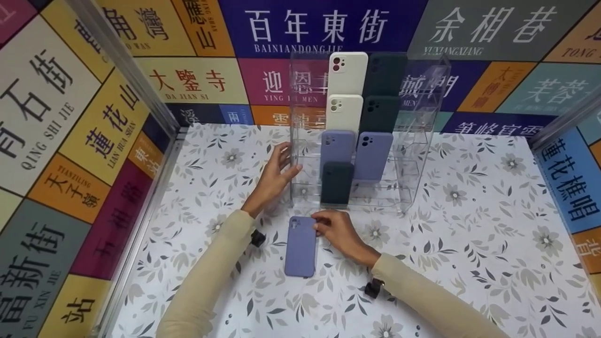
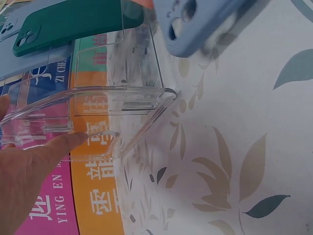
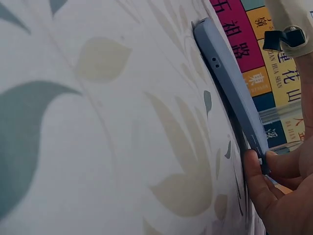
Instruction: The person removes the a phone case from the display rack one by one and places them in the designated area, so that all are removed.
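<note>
A purple phone case [image 1: 300, 249], camera cutouts at its far end, is just in front of a clear acrylic display stand [image 1: 408, 188]. My right hand [image 1: 340, 232] pinches it by the far right corner between thumb and fingers; in the right wrist view the case [image 3: 230, 88] shows edge-on, slightly tilted above the cloth. At the left side of the stand, my left hand [image 1: 274, 176] rests with thumb extended against the clear side panel [image 2: 146, 122]. A dark green case [image 1: 337, 183] stands in the lowest tier, left of its middle.
Higher tiers hold two purple cases [image 1: 374, 155], two white cases [image 1: 347, 72] and dark green cases [image 1: 382, 112]. Floral cloth [image 1: 469, 244] covers the table. Printed sign panels [image 1: 319, 28] wall the back and both sides.
</note>
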`<state>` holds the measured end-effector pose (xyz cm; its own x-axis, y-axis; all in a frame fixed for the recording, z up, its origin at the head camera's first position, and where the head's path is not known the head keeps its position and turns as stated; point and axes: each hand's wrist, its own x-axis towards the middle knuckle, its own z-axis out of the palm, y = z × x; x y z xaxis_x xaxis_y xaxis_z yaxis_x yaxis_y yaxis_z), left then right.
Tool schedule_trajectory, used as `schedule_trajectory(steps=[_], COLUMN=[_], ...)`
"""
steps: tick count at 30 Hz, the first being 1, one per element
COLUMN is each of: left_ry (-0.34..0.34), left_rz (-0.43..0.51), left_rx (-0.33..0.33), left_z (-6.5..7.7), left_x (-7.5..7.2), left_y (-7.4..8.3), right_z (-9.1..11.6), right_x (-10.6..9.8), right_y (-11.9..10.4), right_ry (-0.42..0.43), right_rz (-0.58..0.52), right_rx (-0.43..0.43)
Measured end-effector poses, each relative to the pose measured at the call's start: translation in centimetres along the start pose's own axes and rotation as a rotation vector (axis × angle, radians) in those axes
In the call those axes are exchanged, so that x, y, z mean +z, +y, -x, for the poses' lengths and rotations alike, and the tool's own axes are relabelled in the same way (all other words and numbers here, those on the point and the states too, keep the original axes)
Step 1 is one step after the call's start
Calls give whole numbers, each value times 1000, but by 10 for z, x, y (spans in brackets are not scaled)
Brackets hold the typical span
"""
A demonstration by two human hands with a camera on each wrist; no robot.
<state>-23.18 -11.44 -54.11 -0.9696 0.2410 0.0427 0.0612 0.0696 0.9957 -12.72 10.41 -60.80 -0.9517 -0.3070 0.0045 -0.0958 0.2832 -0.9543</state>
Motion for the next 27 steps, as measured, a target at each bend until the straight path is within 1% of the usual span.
schedule_trajectory(steps=[7, 12, 15, 18, 23, 27], left_ry=[-12, -13, -12, -12, 3, 3], left_rz=[-10, -10, 0, 14, 19, 21], left_rx=[25, 38, 38, 40, 44, 39], left_z=[1, 1, 0, -1, -1, -1], left_x=[1, 2, 2, 3, 2, 1], left_y=[0, -1, -1, -2, -2, -1], right_z=[-3, -3, -2, -1, 1, 4], right_x=[3, 3, 1, -4, -16, -27], right_y=[-5, -7, -8, -10, -15, -18], right_ry=[-3, -9, 14, 52, 84, 87], right_rz=[100, 160, 214, 245, 205, 187], right_rx=[3, -19, -42, -54, -67, -64])
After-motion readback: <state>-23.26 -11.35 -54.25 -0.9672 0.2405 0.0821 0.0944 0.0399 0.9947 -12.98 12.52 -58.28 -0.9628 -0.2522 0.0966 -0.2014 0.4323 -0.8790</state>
